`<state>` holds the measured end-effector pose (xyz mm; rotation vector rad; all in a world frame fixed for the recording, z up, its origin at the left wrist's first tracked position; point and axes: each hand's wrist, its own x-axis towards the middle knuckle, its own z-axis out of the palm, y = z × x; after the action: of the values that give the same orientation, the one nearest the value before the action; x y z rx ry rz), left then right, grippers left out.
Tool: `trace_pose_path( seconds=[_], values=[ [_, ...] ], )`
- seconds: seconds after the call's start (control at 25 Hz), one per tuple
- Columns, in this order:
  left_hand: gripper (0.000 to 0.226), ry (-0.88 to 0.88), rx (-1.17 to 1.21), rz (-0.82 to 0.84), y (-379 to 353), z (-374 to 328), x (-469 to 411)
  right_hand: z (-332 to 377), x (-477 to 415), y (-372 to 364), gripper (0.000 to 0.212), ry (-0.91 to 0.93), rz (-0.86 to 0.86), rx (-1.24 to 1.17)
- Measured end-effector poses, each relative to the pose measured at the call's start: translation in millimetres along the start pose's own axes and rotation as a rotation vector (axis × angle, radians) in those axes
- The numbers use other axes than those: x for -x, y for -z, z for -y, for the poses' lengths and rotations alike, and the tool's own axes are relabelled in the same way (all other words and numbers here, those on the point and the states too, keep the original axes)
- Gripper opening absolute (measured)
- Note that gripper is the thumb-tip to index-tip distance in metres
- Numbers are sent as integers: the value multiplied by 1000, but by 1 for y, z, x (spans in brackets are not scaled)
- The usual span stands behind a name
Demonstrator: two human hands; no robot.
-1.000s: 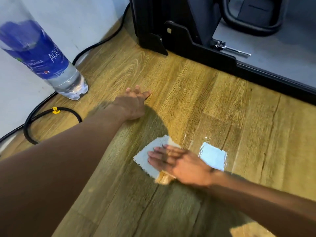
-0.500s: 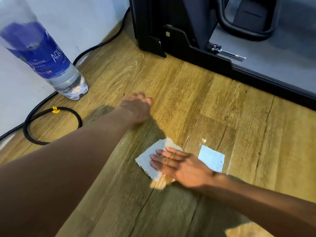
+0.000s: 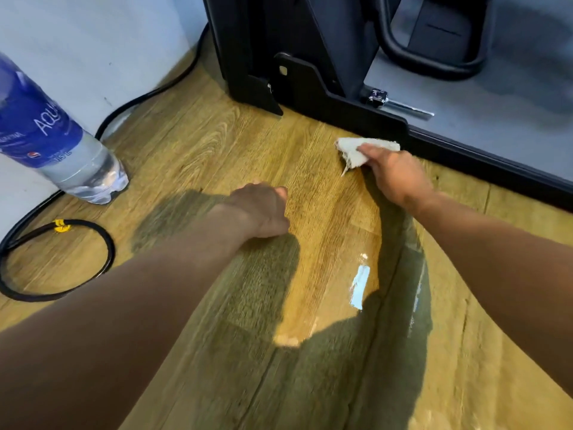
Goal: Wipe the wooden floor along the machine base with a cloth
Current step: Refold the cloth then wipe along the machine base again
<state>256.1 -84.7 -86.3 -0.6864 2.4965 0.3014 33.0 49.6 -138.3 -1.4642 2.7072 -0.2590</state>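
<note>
The right hand [image 3: 395,173] covers the near part of the cloth [image 3: 356,150], so only the crumpled end past its fingers shows, and whether the cloth touches the machine base [image 3: 341,100] just beyond cannot be told. The left hand [image 3: 260,209] has its fingers curled under and hidden, with blurred edges. The bottle [image 3: 59,141], well left of those fingers, is cut off by the picture's edge, its label text partly unreadable.

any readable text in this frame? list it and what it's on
"AQU": white letters on the blue label of the water bottle, cut off by the bottle's curve.
Smaller white print and a small round logo lower on the same label: too blurred to read.
The machine base and the cloth: no text.
</note>
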Motion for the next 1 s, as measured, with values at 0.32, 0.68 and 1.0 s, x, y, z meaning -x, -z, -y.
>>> trace_pose_path(
  seconds=[0.32, 0.68, 1.0],
  values=[
    [61, 8, -122, 0, -3, -6, 5, 32, 59, -31, 47, 253, 38, -28],
    [68, 19, -116, -17, -10, -1, 1, 49, 97, -28, 42, 161, -14, -69],
    [77, 70, -88, 28, -20, 2, 4, 14, 74, -13, 40, 27, 44, -73]
  ],
)
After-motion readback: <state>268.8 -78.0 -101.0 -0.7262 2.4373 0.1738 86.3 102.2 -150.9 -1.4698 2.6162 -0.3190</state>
